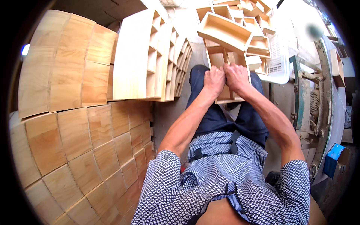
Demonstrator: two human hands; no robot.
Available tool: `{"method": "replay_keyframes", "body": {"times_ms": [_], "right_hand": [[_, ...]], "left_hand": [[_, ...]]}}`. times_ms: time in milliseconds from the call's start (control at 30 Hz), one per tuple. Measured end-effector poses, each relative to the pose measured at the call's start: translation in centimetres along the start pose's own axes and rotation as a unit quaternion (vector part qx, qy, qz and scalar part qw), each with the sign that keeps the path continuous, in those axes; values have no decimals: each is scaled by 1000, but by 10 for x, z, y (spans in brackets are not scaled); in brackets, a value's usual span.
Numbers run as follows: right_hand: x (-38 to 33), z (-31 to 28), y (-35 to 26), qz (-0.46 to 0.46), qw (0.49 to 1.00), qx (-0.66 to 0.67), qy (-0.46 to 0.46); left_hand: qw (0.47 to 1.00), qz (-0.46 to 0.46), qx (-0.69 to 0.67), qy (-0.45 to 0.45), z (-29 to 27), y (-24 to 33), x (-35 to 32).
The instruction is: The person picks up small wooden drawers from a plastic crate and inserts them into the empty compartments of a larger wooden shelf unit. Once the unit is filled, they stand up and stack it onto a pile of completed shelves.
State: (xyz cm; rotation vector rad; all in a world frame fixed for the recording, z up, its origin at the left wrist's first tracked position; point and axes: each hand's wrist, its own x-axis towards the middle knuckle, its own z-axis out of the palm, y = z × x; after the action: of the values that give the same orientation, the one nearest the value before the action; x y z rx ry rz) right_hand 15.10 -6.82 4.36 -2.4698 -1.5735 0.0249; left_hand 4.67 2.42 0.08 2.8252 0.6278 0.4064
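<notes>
A pale wooden box frame with compartments (216,59) rests across my thighs, its inner dividers running lengthwise and crosswise. My left hand (215,80) is closed over the middle of it, knuckles up. Right beside it, almost touching, my right hand (237,76) is closed too. Both hands sit at the dividers, and whatever the fingers pinch is hidden beneath them. An open wooden drawer (225,32) lies tilted across the frame's far end, just beyond my hands.
More wooden drawers (258,43) are piled at the far right, by a white plastic basket (279,56). Finished-looking compartment frames (131,56) stand at the left above stacked wooden boxes (77,138). A metal frame (318,82) and a blue carton (334,159) are on the right.
</notes>
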Motion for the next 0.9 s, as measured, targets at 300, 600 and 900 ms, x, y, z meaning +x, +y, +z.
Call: {"method": "replay_keyframes", "body": {"times_ms": [300,600,900], "right_hand": [[6,2,-6,50,998,22,-14],[-1,7,-6,63,997,31,-44],[8,3,-4,59,997,34,-35]], "left_hand": [[998,15,38,-40,-8,-7,9],[999,1,30,-17,-2,0,-3],[999,0,27,-40,-5,-6,8]]}}
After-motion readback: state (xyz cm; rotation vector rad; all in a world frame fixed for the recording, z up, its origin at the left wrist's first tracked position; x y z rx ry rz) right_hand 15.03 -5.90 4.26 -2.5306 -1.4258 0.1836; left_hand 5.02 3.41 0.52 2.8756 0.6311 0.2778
